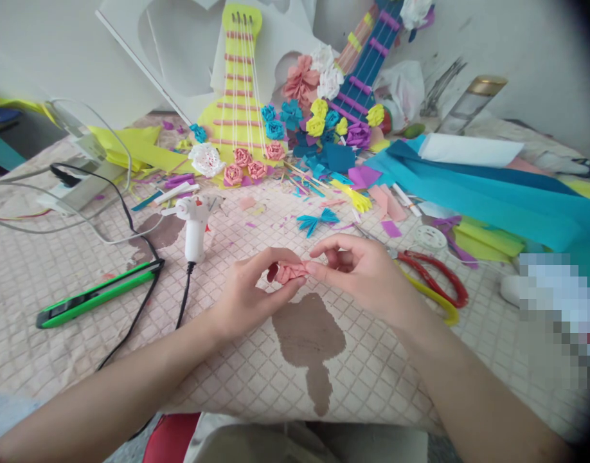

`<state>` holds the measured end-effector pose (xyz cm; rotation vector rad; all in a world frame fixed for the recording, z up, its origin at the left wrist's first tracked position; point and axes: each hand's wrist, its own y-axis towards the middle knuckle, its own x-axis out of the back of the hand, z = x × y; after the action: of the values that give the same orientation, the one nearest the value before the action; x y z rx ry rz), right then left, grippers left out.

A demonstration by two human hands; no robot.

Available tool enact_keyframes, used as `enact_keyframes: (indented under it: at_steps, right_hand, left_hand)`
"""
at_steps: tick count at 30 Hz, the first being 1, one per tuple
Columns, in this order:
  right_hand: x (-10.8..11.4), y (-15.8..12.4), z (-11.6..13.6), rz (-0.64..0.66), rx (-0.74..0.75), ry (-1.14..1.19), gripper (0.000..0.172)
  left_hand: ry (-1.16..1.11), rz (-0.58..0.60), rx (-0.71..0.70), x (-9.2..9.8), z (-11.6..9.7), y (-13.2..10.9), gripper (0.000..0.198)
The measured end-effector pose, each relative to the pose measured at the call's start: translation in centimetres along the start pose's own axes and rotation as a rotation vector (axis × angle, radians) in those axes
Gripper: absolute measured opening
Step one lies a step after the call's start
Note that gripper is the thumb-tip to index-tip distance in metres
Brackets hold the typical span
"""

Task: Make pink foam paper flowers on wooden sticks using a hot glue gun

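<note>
A small pink crepe-paper flower (290, 271) is pinched between my two hands, above the quilted tablecloth (372, 373). My left hand (251, 289) grips its left side between thumb and fingers. At the flower's right end, the thumb and fingertips of my right hand (355, 267) pinch the paper. Left of my hands stands a white glue gun (195, 231). Behind them lies a blue paper bow (318, 221). Red-handled scissors (437, 273) rest beside my right hand, partly behind the wrist.
A green utility knife (97, 294) and a black cord (143, 299) lie at the left. Paper guitars, one yellow (240, 90) and one blue (362, 71), lean at the back among paper flowers. Blue crepe paper (492, 190) and a tape roll (430, 238) are on the right.
</note>
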<state>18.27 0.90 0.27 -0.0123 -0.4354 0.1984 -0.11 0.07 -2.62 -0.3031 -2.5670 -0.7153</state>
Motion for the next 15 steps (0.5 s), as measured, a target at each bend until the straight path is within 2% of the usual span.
enact_keyframes:
  at_steps: [7, 15]
  right_hand:
    - [-0.13, 0.06, -0.06, -0.016, 0.015, 0.001, 0.019]
    - [-0.01, -0.12, 0.32, 0.044, 0.046, 0.044, 0.013]
  left_hand:
    - [0.054, -0.015, -0.006, 0.09, 0.08, 0.13, 0.018]
    - [0.116, -0.046, -0.063, 0.37, 0.12, 0.18, 0.019]
